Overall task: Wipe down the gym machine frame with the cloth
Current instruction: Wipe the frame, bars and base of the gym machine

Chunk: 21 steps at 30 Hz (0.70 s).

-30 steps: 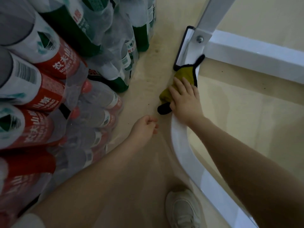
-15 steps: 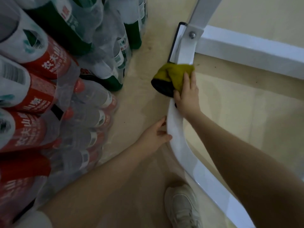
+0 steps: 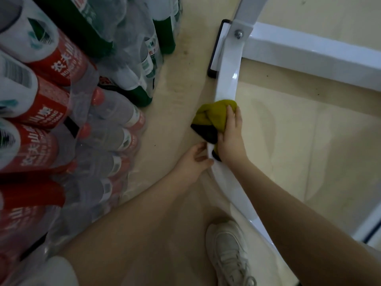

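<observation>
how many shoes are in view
1: a pale lace-up sneaker on the floor at bottom centre, beside the curved white metal frame bar. A second shoe may be hidden out of frame.

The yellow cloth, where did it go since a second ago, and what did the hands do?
The right hand slid the cloth up the white frame bar toward the bolt, then back down toward the person. The left hand, first off the bar, came over and took hold of its edge. The water bottle packs and shoe stayed put.

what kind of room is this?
Probably a gym's storage corner: a white machine frame bolted together on a pale floor, with shrink-wrapped bottled-water packs stacked beside it.
</observation>
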Available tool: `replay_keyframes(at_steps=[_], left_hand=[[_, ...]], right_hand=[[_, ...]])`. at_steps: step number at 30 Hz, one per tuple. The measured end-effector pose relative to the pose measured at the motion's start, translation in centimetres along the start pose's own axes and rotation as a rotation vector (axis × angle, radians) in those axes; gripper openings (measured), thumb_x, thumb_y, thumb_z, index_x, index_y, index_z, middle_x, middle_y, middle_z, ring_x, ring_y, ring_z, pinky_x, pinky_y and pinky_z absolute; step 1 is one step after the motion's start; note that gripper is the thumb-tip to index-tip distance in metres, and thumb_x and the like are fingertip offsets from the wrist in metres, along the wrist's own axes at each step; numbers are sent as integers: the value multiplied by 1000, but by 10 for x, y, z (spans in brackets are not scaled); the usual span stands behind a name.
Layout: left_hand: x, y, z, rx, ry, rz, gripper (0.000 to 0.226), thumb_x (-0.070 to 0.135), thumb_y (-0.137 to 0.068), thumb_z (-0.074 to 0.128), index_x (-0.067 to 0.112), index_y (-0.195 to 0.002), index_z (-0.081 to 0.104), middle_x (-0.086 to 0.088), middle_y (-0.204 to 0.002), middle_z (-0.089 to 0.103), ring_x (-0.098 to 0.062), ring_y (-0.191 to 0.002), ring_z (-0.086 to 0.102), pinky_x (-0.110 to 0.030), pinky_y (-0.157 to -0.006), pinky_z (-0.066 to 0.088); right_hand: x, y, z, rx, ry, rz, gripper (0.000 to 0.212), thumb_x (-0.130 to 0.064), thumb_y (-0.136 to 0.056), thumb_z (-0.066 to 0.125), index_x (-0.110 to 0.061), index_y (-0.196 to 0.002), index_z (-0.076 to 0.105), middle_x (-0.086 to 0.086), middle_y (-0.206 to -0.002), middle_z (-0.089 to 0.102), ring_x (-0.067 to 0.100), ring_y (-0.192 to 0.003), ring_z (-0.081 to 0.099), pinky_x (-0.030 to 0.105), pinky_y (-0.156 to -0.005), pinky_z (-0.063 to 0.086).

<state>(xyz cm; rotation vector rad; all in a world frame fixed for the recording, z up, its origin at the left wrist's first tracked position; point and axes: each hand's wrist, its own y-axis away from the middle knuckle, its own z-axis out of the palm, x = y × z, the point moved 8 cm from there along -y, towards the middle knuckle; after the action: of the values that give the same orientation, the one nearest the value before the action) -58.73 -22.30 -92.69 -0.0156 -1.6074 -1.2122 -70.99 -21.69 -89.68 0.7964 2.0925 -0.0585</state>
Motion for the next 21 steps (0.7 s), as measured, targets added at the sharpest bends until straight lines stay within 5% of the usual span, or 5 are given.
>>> replay_keyframes(at_steps=[4, 9, 13, 16, 21], left_hand=[[-16, 6, -12, 30, 132, -128, 61, -23, -80, 31, 2, -134, 41, -12, -128, 53, -27, -110, 54, -29, -85, 46], [-8, 12, -42, 167, -25, -86, 60, -13, -87, 30, 8, -142, 32, -9, -146, 38, -21, -134, 36, -26, -103, 30], [9, 19, -33, 141, -4, -14, 43, 8, -96, 37, 22, -136, 43, 6, -133, 51, -9, -121, 47, -24, -105, 35], [18, 27, -14, 44, -69, 52, 35, 13, -97, 42, 22, -129, 52, 13, -124, 55, 0, -114, 50, -7, -90, 36], [7, 32, 11, -51, -183, 90, 36, 11, -98, 42, 12, -133, 49, 3, -142, 41, -3, -127, 37, -6, -96, 29]], right_hand=[[13, 75, 13, -282, 170, -109, 74, -8, -85, 44, -24, -147, 6, 18, -155, -10, 38, -141, 15, 40, -109, 30], [7, 105, 16, -202, 657, -337, 65, -64, -84, 33, -25, -135, 47, 18, -152, 25, 43, -132, 34, 48, -95, 41], [-11, 88, 46, -217, 851, -481, 38, -45, -85, 40, -28, -87, 74, 3, -144, 45, 33, -132, 39, 48, -104, 25], [0, 107, 38, -186, 821, -489, 39, -30, -81, 39, -25, -109, 66, 8, -145, 42, 31, -132, 40, 45, -104, 28], [47, 164, -2, -118, 795, -285, 70, -32, -81, 52, -6, -142, 30, 15, -150, 29, 28, -134, 35, 42, -102, 36]])
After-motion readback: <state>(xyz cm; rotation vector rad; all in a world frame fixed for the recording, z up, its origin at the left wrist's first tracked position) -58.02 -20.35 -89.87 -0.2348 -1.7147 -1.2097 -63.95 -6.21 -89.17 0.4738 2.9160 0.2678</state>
